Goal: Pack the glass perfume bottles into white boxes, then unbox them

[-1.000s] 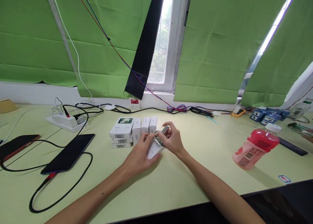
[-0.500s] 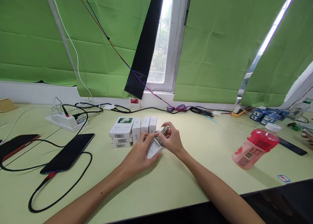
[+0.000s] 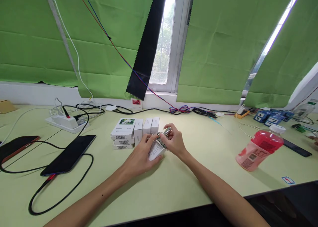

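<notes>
My left hand (image 3: 139,154) is closed around a small white box (image 3: 156,150) with printed text, tilted above the table. In my right hand (image 3: 177,141) is a small bottle with a shiny silver cap (image 3: 168,131), pinched between thumb and fingers at the box's upper end. The bottle's lower part is hidden by fingers and box, so I cannot tell how far it sits inside. Just behind my left hand stand several upright white boxes (image 3: 138,129). Beside them on the left lies a stack of flat white boxes (image 3: 122,127), a flower picture on the top one.
Left of me lie a black phone (image 3: 71,154) with a cable, another phone (image 3: 18,147) and a white power strip (image 3: 66,121). A bottle of red drink (image 3: 259,149) stands on the right. Blue boxes (image 3: 272,117) and part of another person's hand (image 3: 313,138) are farther right.
Both my hands, the white box and the silver-capped bottle keep almost the same place. At the far right edge, the other person's hand has shifted slightly.
</notes>
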A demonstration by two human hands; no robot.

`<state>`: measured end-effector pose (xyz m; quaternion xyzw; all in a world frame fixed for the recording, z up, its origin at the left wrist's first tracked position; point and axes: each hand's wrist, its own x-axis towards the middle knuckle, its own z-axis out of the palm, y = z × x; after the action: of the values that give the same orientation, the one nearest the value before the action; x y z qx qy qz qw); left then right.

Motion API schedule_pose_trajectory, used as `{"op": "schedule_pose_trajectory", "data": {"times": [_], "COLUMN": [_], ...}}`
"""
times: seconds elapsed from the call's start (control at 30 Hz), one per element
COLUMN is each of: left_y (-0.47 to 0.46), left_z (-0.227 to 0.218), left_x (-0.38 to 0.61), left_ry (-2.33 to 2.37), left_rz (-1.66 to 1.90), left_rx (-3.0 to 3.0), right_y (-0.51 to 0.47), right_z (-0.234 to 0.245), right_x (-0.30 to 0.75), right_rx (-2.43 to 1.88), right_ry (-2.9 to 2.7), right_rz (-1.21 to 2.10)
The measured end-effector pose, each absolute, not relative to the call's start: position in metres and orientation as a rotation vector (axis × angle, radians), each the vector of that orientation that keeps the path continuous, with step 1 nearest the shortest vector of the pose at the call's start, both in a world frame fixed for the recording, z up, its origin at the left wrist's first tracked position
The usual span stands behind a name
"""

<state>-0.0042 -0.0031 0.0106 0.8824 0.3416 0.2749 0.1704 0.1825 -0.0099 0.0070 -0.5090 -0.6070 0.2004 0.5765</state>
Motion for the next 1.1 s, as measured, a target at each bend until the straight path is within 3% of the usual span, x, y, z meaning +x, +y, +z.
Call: {"op": "schedule_pose_trajectory", "data": {"times": [1.1], "left_y": [-0.0015], "left_z": [0.0108], "left_x": [-0.0038], "left_ry": [0.969], "left_rz": [0.75], "left_rx": [2.531], "right_y": [-0.0084], "right_z": [0.0071], "right_x": [0.1827], "right_rx": [-1.196], "right_ry": [-1.432], "right_rz": [0.451]}}
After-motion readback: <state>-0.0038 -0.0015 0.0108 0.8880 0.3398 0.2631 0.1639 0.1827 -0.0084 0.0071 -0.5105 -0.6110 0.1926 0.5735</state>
